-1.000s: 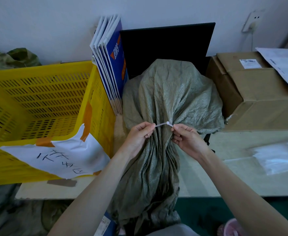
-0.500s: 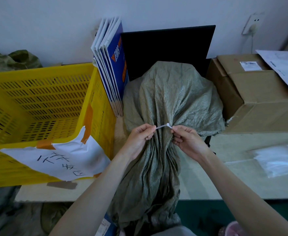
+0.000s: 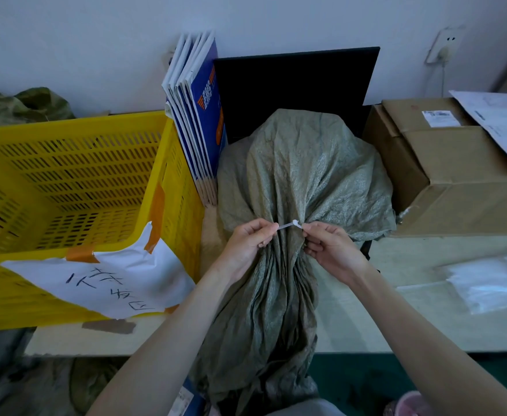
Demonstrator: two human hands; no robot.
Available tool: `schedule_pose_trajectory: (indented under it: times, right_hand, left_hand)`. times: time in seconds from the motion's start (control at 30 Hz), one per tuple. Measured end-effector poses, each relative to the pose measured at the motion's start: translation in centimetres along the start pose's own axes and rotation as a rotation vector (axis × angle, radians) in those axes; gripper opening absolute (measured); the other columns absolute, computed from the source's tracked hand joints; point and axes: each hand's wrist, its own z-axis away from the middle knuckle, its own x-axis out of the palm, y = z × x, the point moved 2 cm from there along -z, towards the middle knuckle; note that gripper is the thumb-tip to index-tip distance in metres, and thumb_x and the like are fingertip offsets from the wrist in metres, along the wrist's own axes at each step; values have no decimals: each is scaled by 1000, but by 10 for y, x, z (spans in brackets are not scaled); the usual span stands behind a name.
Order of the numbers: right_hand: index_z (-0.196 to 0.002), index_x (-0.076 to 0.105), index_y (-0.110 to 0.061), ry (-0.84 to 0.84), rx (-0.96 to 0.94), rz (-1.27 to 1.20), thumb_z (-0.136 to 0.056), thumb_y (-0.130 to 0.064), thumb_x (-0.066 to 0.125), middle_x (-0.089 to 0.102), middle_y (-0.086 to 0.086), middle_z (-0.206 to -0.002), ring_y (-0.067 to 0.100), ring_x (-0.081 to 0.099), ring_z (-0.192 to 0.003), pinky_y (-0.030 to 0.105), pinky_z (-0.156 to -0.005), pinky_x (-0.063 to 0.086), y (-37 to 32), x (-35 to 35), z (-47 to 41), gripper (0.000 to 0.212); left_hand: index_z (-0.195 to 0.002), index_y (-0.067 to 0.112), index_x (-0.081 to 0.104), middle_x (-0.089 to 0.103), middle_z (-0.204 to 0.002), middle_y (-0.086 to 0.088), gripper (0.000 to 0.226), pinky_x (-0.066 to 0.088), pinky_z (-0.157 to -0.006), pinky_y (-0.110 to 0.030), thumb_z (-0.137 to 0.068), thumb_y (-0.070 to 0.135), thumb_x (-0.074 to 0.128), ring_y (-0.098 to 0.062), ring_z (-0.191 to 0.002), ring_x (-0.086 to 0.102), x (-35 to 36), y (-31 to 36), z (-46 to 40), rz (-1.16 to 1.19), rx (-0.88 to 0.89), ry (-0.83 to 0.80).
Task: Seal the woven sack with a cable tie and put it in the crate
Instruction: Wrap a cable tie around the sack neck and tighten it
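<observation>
Left hand (image 3: pixel 246 241) pinches cable tie (image 3: pixel 288 226) tail; right hand (image 3: pixel 330 250) pinches its head at gathered sack (image 3: pixel 300 175) neck. Yellow crate (image 3: pixel 75 181) beyond left hand.

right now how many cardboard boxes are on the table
1 in plain view: a brown cardboard box at the right back of the table, right of the woven sack, with papers lying on top. Others may be hidden behind the sack.

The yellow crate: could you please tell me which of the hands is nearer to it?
Left. The left hand pinches the cable tie just right of the yellow crate; the right hand is farther right, across the sack's neck.
</observation>
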Motion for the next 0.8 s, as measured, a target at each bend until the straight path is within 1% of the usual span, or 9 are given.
schedule_pose_trajectory:
  times: [0.1,0.23,0.33,0.4,0.5,0.53,0.6,0.73,0.8]
  right_hand:
    - [-68,58,-7,15,2,18,-82,-15,63,44,-11,-46,6,29,-43,26,-59,25,0,2,1,17]
    - [-71,58,-5,25,15,71,-86,-11,62,51,-10,-48,4,34,-43,26,-59,26,-2,6,1,16]
    - [-73,60,-5,48,21,148,-87,-11,63,53,-2,-57,4,36,-43,25,-57,28,-3,9,2,15]
    - [-71,61,-7,77,22,211,-86,-12,65,51,2,-62,4,36,-43,20,-52,30,-4,9,2,16]
    - [-70,64,-7,110,32,302,-84,-18,68,50,-1,-59,7,35,-46,17,-48,30,-4,9,2,18]
    - [-71,64,-7,119,32,320,-84,-20,69,50,-1,-58,8,34,-48,18,-49,29,-4,8,2,19]
    - [-72,66,-6,144,24,332,-83,-21,71,51,-2,-56,10,34,-48,19,-48,30,-4,8,2,19]
    - [-80,72,-7,178,-14,381,-82,-16,72,63,7,-68,10,46,-47,22,-49,36,-8,6,5,9]
    - [-81,72,-8,212,-56,405,-82,-11,70,63,7,-68,10,50,-47,22,-50,38,-14,5,6,4]
  left_hand:
    - [-71,12,59,41,-52,8,22,38,-74,-20,-93,11,56,-7,-56,37,2,1,0,-28,0,1]
    - [-72,14,62,44,-53,10,20,34,-80,-28,-92,13,59,-8,-58,38,4,2,0,-66,10,-4]
    - [-71,19,66,47,-57,10,21,32,-79,-32,-91,16,62,-9,-62,40,4,3,0,-103,6,-4]
    - [-74,20,66,49,-62,7,17,35,-77,-29,-90,17,63,-8,-63,42,5,5,0,-131,-2,5]
    - [-85,18,66,52,-70,3,4,40,-76,-24,-89,16,65,-6,-67,48,7,7,0,-184,12,13]
    - [-90,18,65,51,-71,2,2,41,-78,-25,-88,16,66,-8,-69,50,9,8,0,-187,22,10]
    - [-96,18,65,49,-72,-5,9,42,-80,-28,-88,16,66,-14,-74,50,11,8,0,-198,55,11]
    - [-92,18,70,50,-79,-11,8,42,-81,-29,-88,12,66,-19,-78,50,13,10,1,-223,124,58]
    - [-91,20,70,50,-80,-11,8,42,-79,-27,-87,13,67,-20,-78,49,12,9,1,-238,149,78]
